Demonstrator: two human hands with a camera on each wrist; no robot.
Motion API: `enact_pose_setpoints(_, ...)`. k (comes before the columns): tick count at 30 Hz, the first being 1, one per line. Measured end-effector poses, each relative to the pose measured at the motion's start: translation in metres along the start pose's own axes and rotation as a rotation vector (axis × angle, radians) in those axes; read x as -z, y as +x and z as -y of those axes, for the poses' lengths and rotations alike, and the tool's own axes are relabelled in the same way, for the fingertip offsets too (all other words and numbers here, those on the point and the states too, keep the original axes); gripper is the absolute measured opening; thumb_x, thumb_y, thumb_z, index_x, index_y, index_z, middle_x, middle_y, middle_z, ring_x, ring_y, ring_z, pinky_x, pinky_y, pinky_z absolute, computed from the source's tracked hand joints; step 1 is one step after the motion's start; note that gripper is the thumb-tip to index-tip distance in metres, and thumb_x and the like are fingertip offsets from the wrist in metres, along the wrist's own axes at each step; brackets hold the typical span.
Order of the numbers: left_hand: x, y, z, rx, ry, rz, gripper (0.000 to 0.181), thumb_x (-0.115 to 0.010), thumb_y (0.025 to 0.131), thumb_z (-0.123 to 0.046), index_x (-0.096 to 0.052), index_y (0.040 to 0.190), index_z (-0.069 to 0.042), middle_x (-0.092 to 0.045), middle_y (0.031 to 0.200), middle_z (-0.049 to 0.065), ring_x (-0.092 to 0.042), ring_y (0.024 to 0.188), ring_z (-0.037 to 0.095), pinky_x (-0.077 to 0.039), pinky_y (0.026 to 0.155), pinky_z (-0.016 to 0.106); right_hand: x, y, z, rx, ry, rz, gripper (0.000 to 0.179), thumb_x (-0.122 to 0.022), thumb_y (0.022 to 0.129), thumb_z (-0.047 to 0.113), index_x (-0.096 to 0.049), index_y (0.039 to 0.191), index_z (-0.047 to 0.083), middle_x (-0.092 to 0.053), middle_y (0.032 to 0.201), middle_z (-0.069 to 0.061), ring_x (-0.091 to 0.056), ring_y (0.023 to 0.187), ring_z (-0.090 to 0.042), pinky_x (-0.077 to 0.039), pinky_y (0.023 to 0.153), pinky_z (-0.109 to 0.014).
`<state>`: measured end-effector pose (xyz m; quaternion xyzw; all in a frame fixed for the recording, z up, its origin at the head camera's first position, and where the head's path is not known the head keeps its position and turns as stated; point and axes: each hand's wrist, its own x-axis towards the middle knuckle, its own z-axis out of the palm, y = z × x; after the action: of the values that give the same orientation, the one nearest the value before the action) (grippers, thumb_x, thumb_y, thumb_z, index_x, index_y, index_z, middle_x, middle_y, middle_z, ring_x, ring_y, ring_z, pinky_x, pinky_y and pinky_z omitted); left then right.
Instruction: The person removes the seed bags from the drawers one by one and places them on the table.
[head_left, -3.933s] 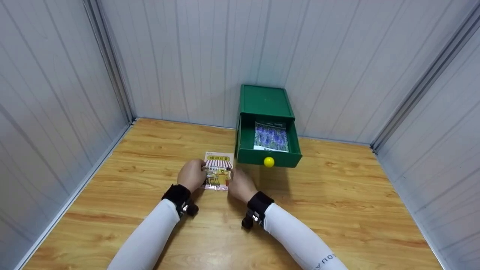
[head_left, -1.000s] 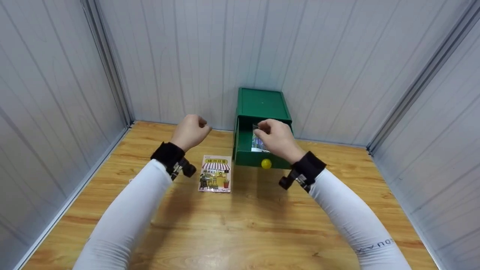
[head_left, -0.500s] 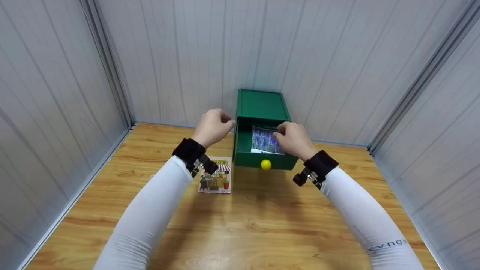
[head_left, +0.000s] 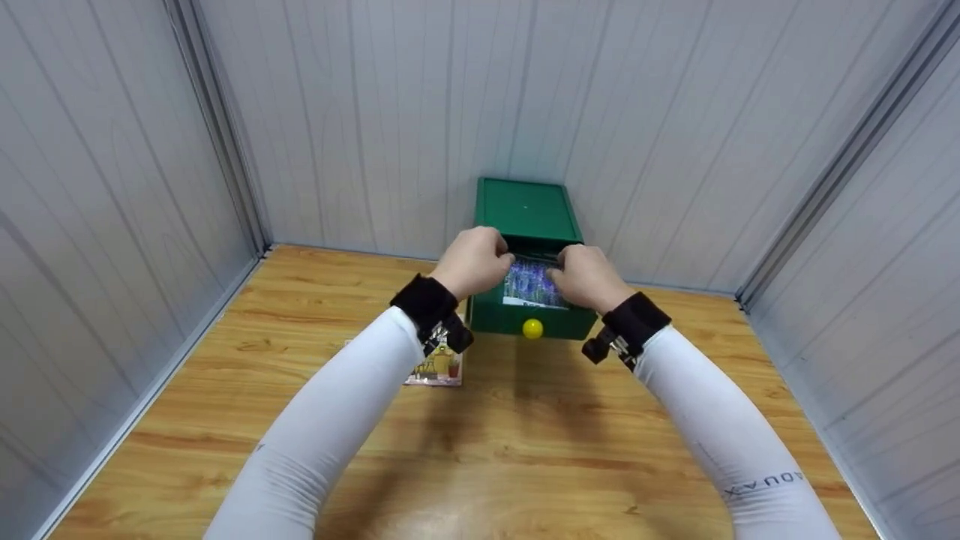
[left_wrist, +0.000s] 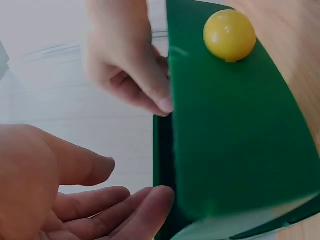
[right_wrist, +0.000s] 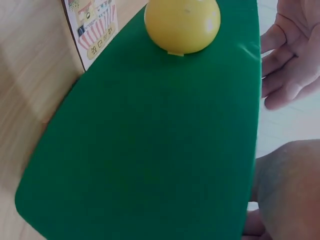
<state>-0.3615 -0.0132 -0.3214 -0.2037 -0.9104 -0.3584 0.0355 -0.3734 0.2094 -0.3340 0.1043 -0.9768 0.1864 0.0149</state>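
Head view, and both hands are held over the green drawer (head_left: 489, 316): the left hand (head_left: 474, 261) is kept loose and released above its left side, thumb and fingers seen parted in the left wrist view. Above the drawer's right side the right hand (head_left: 589, 279) is poised, thumb and fingertips set at the right edge of the purple-flower packet (head_left: 534, 285); whether that edge is gripped cannot be told. Inside the drawer the packet is laid, just behind the front wall, where a yellow knob (head_left: 532, 328) is mounted. Behind the drawer, the green cabinet (head_left: 525, 206) is seen, and behind that a pale panelled wall (head_left: 390, 112). Left of the drawer, an awning-print packet (head_left: 439, 370) is laid on the wooden table (head_left: 525, 465), partly hidden by the left arm and its black wrist camera (head_left: 459, 335). White sleeves (head_left: 337, 405) are worn on both arms.
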Motion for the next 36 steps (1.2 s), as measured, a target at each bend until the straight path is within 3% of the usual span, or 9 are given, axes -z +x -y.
enact_pose_setpoints(5,-0.008,0.007,-0.003,0.041,0.066,0.098,0.049,-0.062,0.111,-0.015,-0.039,0.068,-0.017,-0.031,0.061,-0.005,-0.033,0.051,0.012,-0.032,0.054,0.030,0.000,0.003,0.004,0.031,-0.090,0.030,0.029,-0.063,0.113,0.023,-0.071,0.096,0.001,-0.054,0.080,-0.008,-0.058,0.077,-0.028,-0.049,0.071,-0.039)
enact_pose_setpoints(15,-0.019,0.015,-0.010,0.053,0.127,0.204,0.027,-0.055,0.102,0.001,-0.048,0.080,-0.013,-0.043,0.076,0.001,-0.043,0.062,0.017,-0.039,0.061,0.031,-0.004,0.011,0.008,0.077,-0.184,0.093,0.039,-0.060,0.112,0.016,-0.055,0.073,0.011,-0.044,0.068,-0.002,-0.053,0.063,-0.022,-0.045,0.060,-0.034)
enact_pose_setpoints(22,-0.023,0.022,-0.009,0.088,0.147,0.254,0.031,-0.055,0.104,0.000,-0.046,0.077,-0.014,-0.042,0.074,0.001,-0.041,0.061,0.017,-0.038,0.061,0.030,-0.007,0.013,0.011,0.069,-0.206,0.165,0.036,-0.059,0.109,0.013,-0.054,0.073,0.012,-0.048,0.068,-0.002,-0.052,0.062,-0.021,-0.045,0.060,-0.033)
enact_pose_setpoints(23,-0.028,0.029,0.000,0.083,0.134,0.255,0.032,-0.055,0.103,-0.001,-0.046,0.076,-0.016,-0.041,0.073,0.000,-0.040,0.059,0.015,-0.037,0.059,0.030,-0.007,0.013,0.011,0.068,-0.206,0.174,0.036,-0.059,0.109,0.014,-0.055,0.074,0.012,-0.049,0.069,-0.002,-0.053,0.062,-0.021,-0.045,0.060,-0.033)
enact_pose_setpoints(27,-0.031,0.040,0.005,0.113,0.127,0.293,0.034,-0.053,0.104,-0.002,-0.046,0.074,-0.015,-0.041,0.070,0.001,-0.038,0.057,0.016,-0.035,0.055,0.030,-0.008,0.013,0.012,0.075,-0.205,0.186,0.032,-0.061,0.109,0.016,-0.057,0.078,0.010,-0.052,0.074,-0.004,-0.055,0.067,-0.022,-0.047,0.064,-0.035)
enact_pose_setpoints(29,-0.041,0.053,0.018,0.100,0.131,0.289,0.035,-0.053,0.102,-0.002,-0.046,0.070,-0.016,-0.042,0.066,0.000,-0.040,0.053,0.015,-0.036,0.051,0.028,-0.008,0.013,0.012,0.076,-0.198,0.175,0.030,-0.061,0.109,0.017,-0.058,0.080,0.009,-0.053,0.076,-0.006,-0.056,0.068,-0.024,-0.049,0.066,-0.036)
enact_pose_setpoints(30,-0.038,0.049,0.010,0.109,0.147,0.300,0.035,-0.052,0.103,-0.002,-0.046,0.070,-0.014,-0.042,0.066,0.002,-0.041,0.055,0.016,-0.037,0.052,0.029,-0.008,0.013,0.011,0.074,-0.191,0.166,0.029,-0.061,0.109,0.017,-0.059,0.081,0.008,-0.054,0.078,-0.007,-0.056,0.070,-0.024,-0.050,0.067,-0.037)
enact_pose_setpoints(34,-0.044,0.056,0.016,0.089,0.168,0.287,0.039,-0.054,0.102,-0.004,-0.047,0.066,-0.016,-0.042,0.062,-0.001,-0.044,0.052,0.015,-0.038,0.049,0.027,-0.008,0.013,0.010,0.050,-0.150,0.125,0.026,-0.060,0.109,0.017,-0.061,0.084,0.007,-0.054,0.081,-0.008,-0.057,0.072,-0.026,-0.050,0.069,-0.038)
enact_pose_setpoints(36,-0.037,0.046,0.003,0.112,0.173,0.301,0.040,-0.054,0.106,-0.005,-0.046,0.067,-0.014,-0.041,0.064,0.001,-0.042,0.054,0.016,-0.038,0.052,0.029,-0.008,0.012,0.010,0.025,-0.140,0.109,0.026,-0.060,0.108,0.014,-0.061,0.083,0.008,-0.051,0.077,-0.007,-0.055,0.071,-0.025,-0.048,0.067,-0.037)
